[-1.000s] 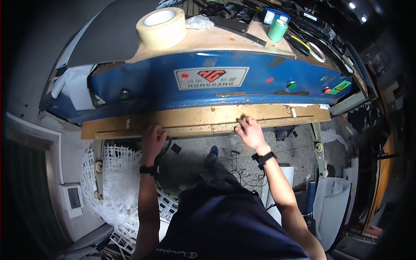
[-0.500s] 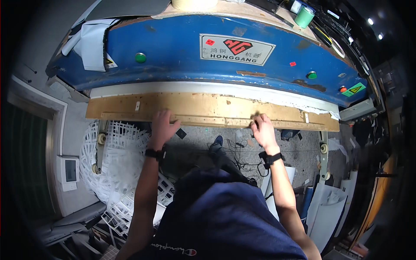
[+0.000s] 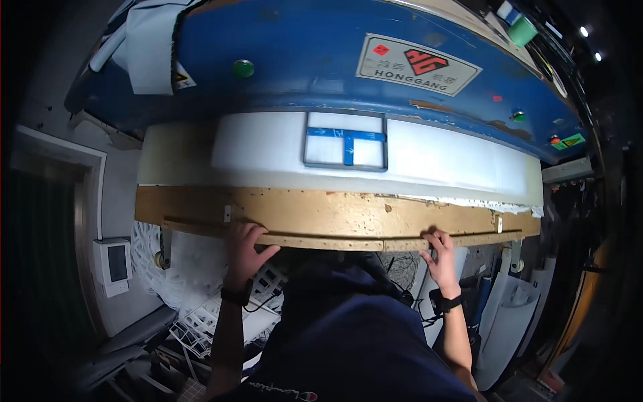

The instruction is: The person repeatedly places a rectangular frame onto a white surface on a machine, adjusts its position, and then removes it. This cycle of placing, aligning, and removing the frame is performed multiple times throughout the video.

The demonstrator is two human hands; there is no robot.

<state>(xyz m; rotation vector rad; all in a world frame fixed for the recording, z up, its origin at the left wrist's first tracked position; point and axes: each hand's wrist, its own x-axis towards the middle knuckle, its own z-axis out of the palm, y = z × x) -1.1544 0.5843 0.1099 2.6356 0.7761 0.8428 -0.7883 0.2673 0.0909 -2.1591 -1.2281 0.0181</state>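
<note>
A long tan wooden board (image 3: 321,208) with a raised rail along its near edge lies in front of me. My left hand (image 3: 245,253) curls its fingers over that rail, thumb pointing right. Farther right, my right hand (image 3: 440,256) hooks its fingers over the same rail. Behind the board, a white sheet or pad (image 3: 455,157) reaches back under the machine. On it sits a dark rectangular frame (image 3: 386,149), like a cutting die, crossed by blue T-shaped strips (image 3: 348,137).
The blue machine front (image 3: 295,74) spans the far side, with green push buttons (image 3: 243,68) and a red one at the right. A heap of white lattice scrap (image 3: 201,328) lies below left. White rolled sheets (image 3: 506,321) stand at lower right. A wall box (image 3: 115,264) hangs at left.
The board has come nearer to me with both hands on its rail. More of the white pad now shows, and the dark frame with blue strips has come into view.
</note>
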